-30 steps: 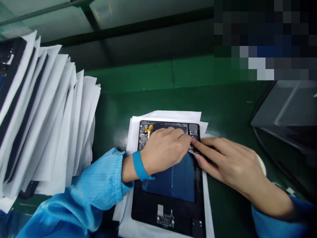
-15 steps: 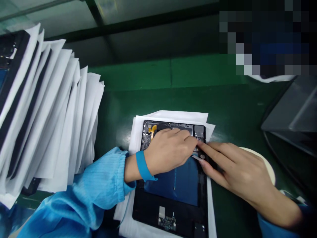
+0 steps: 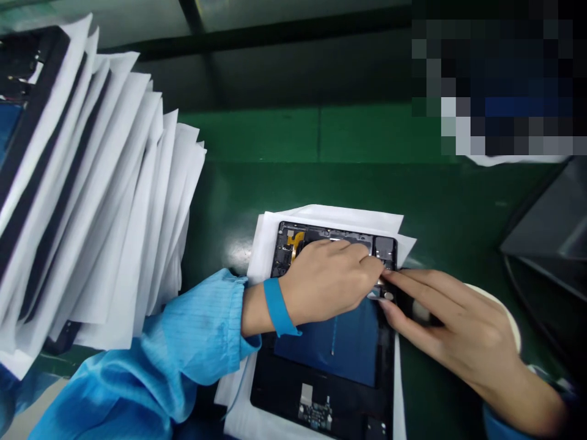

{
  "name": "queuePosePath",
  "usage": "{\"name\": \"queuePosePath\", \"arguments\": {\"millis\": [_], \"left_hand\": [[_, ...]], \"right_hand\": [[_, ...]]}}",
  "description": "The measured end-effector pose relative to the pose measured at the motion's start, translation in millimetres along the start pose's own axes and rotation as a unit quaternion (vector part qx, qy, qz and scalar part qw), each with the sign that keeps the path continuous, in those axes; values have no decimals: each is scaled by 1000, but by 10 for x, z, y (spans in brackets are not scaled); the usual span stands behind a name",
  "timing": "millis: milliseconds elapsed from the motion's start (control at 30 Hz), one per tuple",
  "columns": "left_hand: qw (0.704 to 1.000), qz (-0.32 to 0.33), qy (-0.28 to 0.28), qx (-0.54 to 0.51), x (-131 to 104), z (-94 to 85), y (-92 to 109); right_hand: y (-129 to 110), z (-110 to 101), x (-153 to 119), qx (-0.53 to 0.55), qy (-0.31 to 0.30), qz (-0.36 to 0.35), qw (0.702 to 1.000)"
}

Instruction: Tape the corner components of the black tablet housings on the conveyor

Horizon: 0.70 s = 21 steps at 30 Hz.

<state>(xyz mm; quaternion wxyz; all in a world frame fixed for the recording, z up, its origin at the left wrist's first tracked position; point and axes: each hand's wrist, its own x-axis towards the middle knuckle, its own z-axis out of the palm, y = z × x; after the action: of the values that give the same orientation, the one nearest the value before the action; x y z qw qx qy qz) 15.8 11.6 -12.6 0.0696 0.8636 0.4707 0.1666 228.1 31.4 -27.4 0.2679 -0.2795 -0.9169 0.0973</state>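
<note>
An opened tablet (image 3: 270, 385) lies on white sheets, its inside facing up. Its blue battery (image 3: 353, 348), orange flex cable (image 3: 297, 243) and a small circuit board (image 3: 315, 410) show. My left hand (image 3: 332, 281), with a blue wrist strap (image 3: 277, 308), is curled over the tablet's upper part; its fingertips are hidden. Reaching in from the right, my right hand (image 3: 458, 333) has its fingers stretched to the tablet's upper right edge, touching my left fingertips. Its thumb is apart from the index finger, beside a small pale strip (image 3: 373, 294).
At the left stands a tall leaning stack of white sheets (image 3: 137, 201) with dark tablet parts between them. White sheets (image 3: 358, 215) stick out beneath the tablet. A pale round-edged object (image 3: 511, 318) lies behind my right hand, and a dark grey box (image 3: 550, 214) stands at the right.
The whole view has shifted, so the tablet and both hands appear slightly farther right. My hands stay at the same upper right area of the tablet, with only slight finger movement.
</note>
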Motion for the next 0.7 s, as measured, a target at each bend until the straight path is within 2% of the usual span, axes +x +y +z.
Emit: {"name": "queuePosePath", "arguments": {"millis": [167,233,333,433,700], "left_hand": [[1000,-7,-22,-10,0,-7,-7],[999,-9,-27,-16,0,-6,-11],[1000,-7,-21,-22,1,-2,-17],[1000,-7,-5,-24,3,-3,-24],[999,-6,13,-31,6,-10,-31]], "right_hand": [[-16,-62,1,18,-19,12,1000],[-30,-99,33,4,-7,29,1000],[-50,-101,101,-121,51,40,991],[-49,-32,142,-199,60,17,978],[-48,52,122,-165,24,49,985]]}}
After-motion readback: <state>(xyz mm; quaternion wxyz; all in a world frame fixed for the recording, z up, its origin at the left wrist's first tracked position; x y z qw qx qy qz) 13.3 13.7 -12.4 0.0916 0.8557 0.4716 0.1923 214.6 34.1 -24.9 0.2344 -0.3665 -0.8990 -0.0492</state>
